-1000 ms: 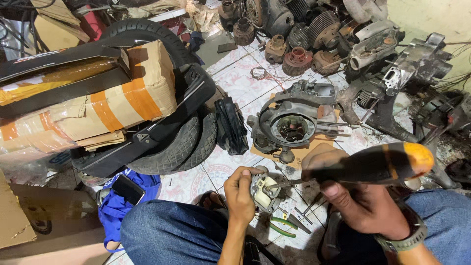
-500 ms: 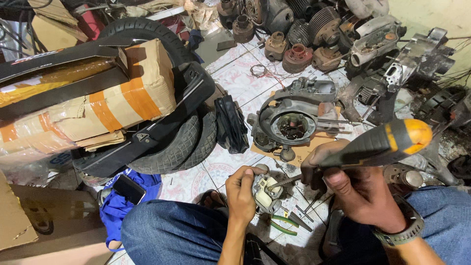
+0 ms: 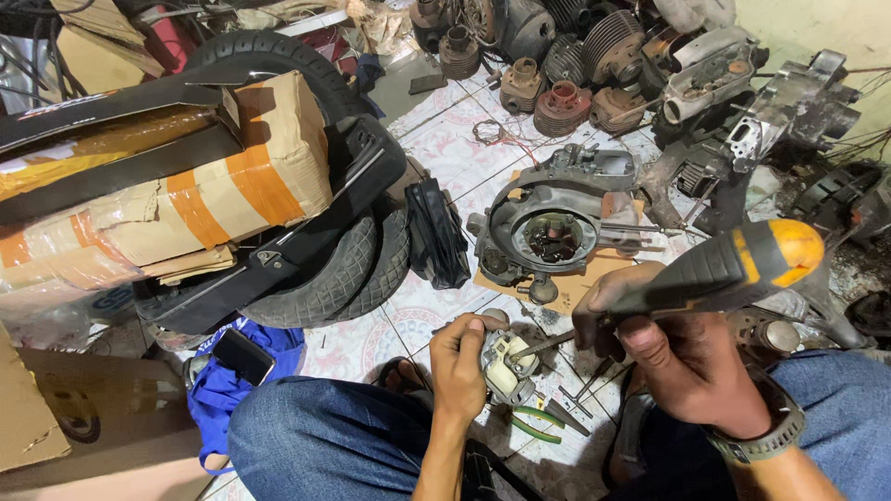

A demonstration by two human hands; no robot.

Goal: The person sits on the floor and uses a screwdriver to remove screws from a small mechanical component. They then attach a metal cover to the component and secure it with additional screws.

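Change: screwdriver handle is now tipped lower and farther right than a moment ago | right hand is closed around the black-and-orange grip, shaft angled down-left | left hand is clamped on the small grey-and-cream part, held over the tiled floor between the knees, the tip touching it.

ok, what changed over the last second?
The right hand tilted the screwdriver: its orange handle end rose up and to the right while the tip stayed at the small part. Nothing was taken up or let go. The left hand holds that part as before; the engine case and tyres are unmoved.
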